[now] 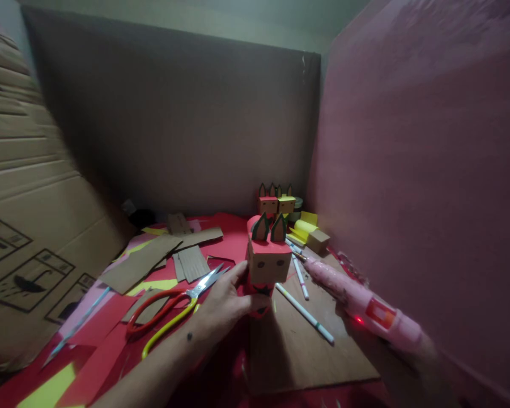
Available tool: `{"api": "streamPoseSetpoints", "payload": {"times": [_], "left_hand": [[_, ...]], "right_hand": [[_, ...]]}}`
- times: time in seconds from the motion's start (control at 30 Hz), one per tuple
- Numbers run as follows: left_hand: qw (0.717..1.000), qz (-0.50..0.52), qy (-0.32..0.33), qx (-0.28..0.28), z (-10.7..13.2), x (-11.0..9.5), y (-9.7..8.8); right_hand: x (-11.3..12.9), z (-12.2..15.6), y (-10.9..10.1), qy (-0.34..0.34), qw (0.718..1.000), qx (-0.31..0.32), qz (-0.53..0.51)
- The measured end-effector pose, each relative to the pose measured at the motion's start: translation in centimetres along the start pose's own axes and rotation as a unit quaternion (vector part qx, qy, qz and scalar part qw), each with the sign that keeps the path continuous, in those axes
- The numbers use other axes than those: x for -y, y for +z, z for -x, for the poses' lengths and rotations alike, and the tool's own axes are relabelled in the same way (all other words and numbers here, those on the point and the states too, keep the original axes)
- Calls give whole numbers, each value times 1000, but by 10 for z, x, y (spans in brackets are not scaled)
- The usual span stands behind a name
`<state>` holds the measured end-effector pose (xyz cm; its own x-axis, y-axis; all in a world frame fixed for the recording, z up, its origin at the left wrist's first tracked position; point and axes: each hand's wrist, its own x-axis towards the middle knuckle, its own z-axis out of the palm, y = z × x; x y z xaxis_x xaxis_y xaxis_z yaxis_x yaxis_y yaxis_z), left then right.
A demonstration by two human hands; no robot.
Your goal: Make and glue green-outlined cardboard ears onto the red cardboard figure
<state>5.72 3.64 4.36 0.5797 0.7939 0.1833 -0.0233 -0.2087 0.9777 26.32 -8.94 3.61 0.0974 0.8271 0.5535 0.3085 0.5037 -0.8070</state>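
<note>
My left hand (pixel 229 306) is closed around the lower body of a small cardboard animal figure (pixel 270 263), held upright. Its box head is red on top, with two dark spots on the front and two pointed green-edged ears. At the right, a pink hot glue gun (pixel 361 300) has a red light glowing on its side. My right hand (pixel 431 357), dim and partly out of sight, grips the rear end of it. The metal nozzle points left, close beside the figure's head; whether they touch I cannot tell.
Red-and-yellow-handled scissors (pixel 182 300) lie left of my left hand, among cardboard scraps (pixel 148 260) and coloured paper. White markers (pixel 308 314) rest on a cardboard sheet (pixel 314 362). Two similar figures (pixel 276 204) stand behind, near a yellow paper piece (pixel 306 226). A tall carton (pixel 29 226) and pink wall (pixel 425 170) flank the table.
</note>
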Motion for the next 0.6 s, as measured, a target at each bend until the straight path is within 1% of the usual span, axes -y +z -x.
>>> {"api": "streamPoseSetpoints", "payload": {"times": [0.17, 0.33, 0.47, 0.6], "left_hand": [[1000, -7, -1, -4, 1, 3, -1], [1000, -11, 0, -7, 1, 3, -1], [1000, -15, 1, -9, 1, 2, -1], [1000, -14, -1, -10, 0, 2, -1]], "right_hand": [[-3, 1, 0, 17, 999, -8, -29], [1, 1, 0, 18, 1000, -4, 2], [1, -1, -1, 23, 1000, 15, -4], [3, -3, -1, 18, 1000, 17, 8]]}}
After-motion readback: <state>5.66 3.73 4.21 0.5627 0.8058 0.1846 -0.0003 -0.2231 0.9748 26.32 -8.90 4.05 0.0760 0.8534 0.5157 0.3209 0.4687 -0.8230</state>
